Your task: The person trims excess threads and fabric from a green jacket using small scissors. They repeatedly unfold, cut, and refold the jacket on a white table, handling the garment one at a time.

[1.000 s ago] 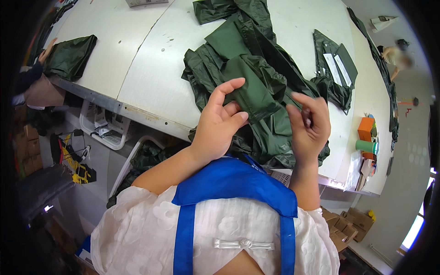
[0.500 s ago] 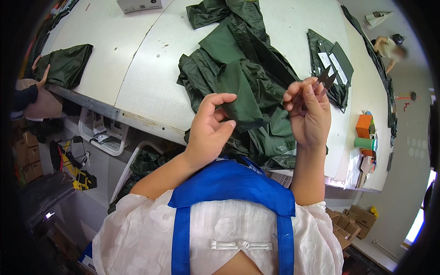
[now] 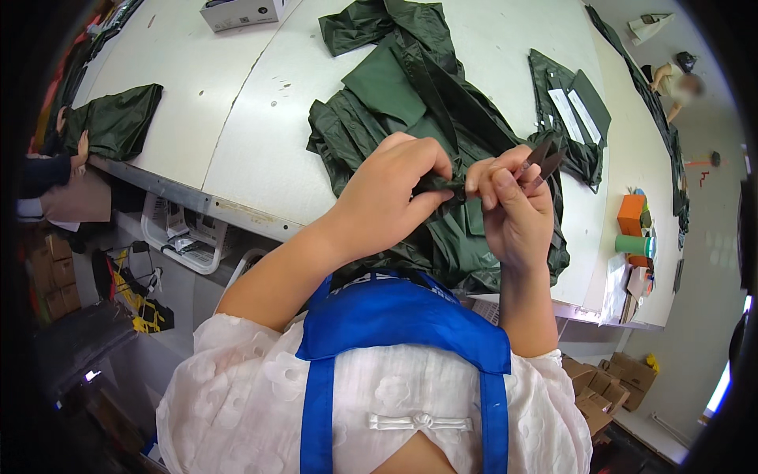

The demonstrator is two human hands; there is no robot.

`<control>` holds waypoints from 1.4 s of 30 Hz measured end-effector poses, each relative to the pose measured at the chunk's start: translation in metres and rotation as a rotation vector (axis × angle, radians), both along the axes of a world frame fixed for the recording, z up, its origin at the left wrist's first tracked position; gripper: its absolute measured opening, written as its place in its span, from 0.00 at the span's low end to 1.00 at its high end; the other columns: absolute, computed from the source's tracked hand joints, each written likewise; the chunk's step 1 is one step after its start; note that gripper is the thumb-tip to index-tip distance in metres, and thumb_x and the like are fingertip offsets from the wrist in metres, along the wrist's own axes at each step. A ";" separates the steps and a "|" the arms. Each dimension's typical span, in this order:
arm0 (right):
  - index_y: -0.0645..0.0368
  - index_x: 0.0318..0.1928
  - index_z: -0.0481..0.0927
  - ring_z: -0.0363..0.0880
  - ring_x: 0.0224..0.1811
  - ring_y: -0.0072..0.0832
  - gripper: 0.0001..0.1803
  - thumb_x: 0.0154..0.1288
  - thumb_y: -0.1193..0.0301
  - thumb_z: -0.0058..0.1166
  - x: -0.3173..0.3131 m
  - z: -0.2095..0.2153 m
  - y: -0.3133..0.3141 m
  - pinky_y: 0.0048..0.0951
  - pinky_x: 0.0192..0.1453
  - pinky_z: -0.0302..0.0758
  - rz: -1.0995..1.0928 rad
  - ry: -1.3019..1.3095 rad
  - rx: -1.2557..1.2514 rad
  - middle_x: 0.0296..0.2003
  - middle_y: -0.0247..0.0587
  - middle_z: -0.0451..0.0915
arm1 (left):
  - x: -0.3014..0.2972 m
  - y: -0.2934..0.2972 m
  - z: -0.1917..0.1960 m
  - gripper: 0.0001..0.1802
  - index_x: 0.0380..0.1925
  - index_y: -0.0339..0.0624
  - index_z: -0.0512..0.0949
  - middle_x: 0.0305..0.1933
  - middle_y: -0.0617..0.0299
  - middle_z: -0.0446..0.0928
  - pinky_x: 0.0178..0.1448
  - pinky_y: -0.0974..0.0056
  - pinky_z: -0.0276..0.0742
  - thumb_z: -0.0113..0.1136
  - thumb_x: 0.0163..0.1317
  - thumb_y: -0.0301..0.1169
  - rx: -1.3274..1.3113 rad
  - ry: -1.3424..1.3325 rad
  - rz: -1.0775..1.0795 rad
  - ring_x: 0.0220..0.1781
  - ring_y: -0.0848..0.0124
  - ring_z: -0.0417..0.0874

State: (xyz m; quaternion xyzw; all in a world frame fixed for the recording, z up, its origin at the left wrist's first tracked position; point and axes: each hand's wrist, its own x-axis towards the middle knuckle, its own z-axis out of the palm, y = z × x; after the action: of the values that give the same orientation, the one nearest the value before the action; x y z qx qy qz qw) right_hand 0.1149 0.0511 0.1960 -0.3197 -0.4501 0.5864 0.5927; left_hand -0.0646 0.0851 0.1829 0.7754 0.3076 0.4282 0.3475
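A dark green garment of shiny coated cloth lies crumpled along the middle of the white table, its near part bunched under my hands. My left hand is closed, thumb and forefinger pinching a small fold of this cloth. Right beside it, my right hand has its fingertips at the same fold. That hand also keeps a pair of thread snips in its grip, with the dark blades pointing up and away to the right. What its fingertips pinch is too small to make out.
Folded green pieces with white paper strips lie right of the garment. Farther right stand a green thread spool and an orange box. A white box sits far left. Another person's hands rest on green cloth at left. White baskets hang below the table edge.
My left hand has moved right and closed on the cloth beside my right hand. The right hand has come slightly down and left, still holding the snips.
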 end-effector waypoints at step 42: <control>0.60 0.44 0.77 0.61 0.23 0.13 0.27 0.42 0.68 0.74 0.016 0.005 -0.021 0.15 0.27 0.57 -0.224 -0.690 0.022 0.22 0.25 0.68 | -0.005 -0.018 -0.034 0.16 0.28 0.39 0.72 0.35 0.58 0.68 0.36 0.62 0.75 0.65 0.38 0.13 0.603 -0.204 0.068 0.36 0.60 0.74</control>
State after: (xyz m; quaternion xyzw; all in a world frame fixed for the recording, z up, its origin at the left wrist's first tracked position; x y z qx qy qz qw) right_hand 0.1311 0.0305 0.2008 -0.5397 -0.5923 0.3705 0.4697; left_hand -0.0699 0.0673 0.1485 0.7858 0.1562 0.5870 0.1167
